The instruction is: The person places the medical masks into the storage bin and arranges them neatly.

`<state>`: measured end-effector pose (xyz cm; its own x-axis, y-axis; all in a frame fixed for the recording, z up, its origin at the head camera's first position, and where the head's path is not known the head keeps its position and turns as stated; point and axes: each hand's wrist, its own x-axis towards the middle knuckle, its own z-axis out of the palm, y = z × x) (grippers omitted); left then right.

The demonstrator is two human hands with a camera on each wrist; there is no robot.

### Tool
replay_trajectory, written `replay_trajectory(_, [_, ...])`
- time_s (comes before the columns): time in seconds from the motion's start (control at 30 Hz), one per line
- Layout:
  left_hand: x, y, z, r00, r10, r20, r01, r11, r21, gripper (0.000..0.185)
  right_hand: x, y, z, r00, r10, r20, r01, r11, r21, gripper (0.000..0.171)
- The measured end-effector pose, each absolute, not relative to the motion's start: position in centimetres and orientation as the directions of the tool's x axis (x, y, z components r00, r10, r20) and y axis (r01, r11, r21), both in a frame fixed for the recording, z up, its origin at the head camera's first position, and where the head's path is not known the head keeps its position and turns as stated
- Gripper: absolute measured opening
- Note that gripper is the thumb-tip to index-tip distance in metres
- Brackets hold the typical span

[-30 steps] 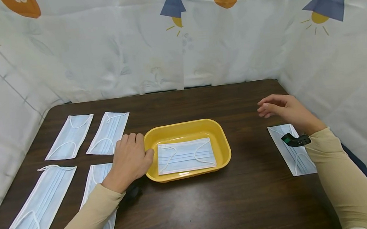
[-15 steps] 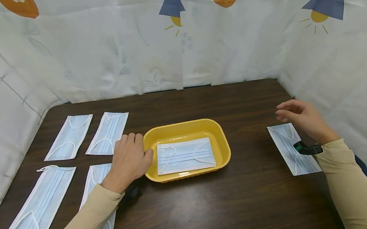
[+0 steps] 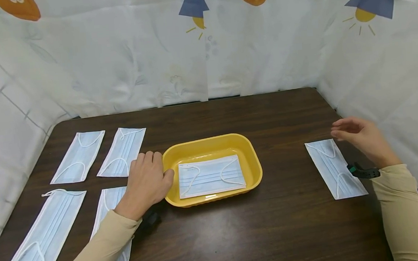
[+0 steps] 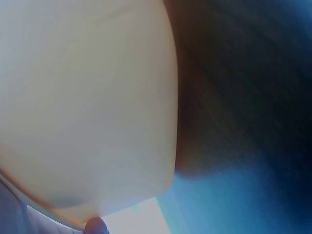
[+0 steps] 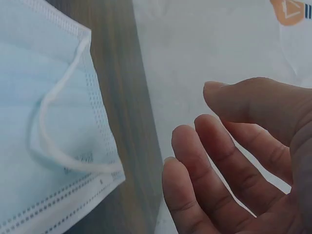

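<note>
A yellow tray (image 3: 251,156) sits mid-table with a blue face mask (image 3: 211,177) lying flat inside. My left hand (image 3: 148,182) rests flat on the table, fingers straight, its thumb side touching the tray's left rim; the tray wall (image 4: 87,107) fills the left wrist view. My right hand (image 3: 361,136) hovers open and empty just beyond the far end of another blue mask (image 3: 334,168) at the table's right edge. In the right wrist view its relaxed fingers (image 5: 214,175) hang beside that mask's (image 5: 44,122) ear loop corner.
Several more blue masks lie in two rows on the left, among them a far one (image 3: 123,151) and a near one (image 3: 43,233). A patterned white cloth wall (image 3: 203,46) closes in the dark wooden table (image 3: 274,231) at back and sides.
My right hand has drawn back rightward from the table's middle to the far end of the right mask. The left hand and tray have stayed put.
</note>
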<state>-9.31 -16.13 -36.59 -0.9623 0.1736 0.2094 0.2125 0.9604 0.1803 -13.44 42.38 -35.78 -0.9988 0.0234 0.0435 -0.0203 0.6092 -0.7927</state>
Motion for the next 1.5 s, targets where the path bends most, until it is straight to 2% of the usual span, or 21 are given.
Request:
replay_trajectory(0.27, [-9.4, -16.2, -36.7, -0.962, 0.172, 0.211, 0.212, 0.960, 0.185, 0.029, -13.7, 43.6, -36.4, -0.999, 0.043, -0.030, 0.051, 0.694, -0.718, 0.050])
replay_trajectory(0.5, [-9.5, -16.1, -36.7, -0.962, 0.178, 0.206, 0.216, 0.959, 0.184, 0.029, -13.8, 43.9, -37.3, -0.997, 0.014, -0.073, 0.058, 0.753, -0.655, 0.055])
replay_trajectory(0.63, [-9.5, -16.1, -36.7, -0.963, 0.178, 0.203, 0.217, 0.957, 0.190, 0.030, -13.9, 43.9, -37.5, -0.992, 0.025, -0.121, 0.091, 0.812, -0.576, 0.062])
replay_trajectory(0.77, [-9.6, -16.2, -36.8, -0.963, 0.178, 0.201, 0.217, 0.957, 0.192, 0.031, -13.9, 43.9, -37.7, -0.986, 0.024, -0.164, 0.111, 0.831, -0.544, 0.068])
replay_trajectory(1.1, [-9.6, -16.2, -36.8, -0.964, 0.179, 0.197, 0.216, 0.958, 0.188, 0.031, -14.4, 43.5, -38.2, -0.990, 0.011, -0.144, 0.086, 0.844, -0.529, 0.061])
replay_trajectory(1.5, [-9.4, -16.2, -36.6, -0.965, 0.178, 0.195, 0.216, 0.956, 0.198, 0.029, -14.8, 42.5, -38.3, -0.995, -0.035, -0.095, 0.027, 0.813, -0.581, 0.051])
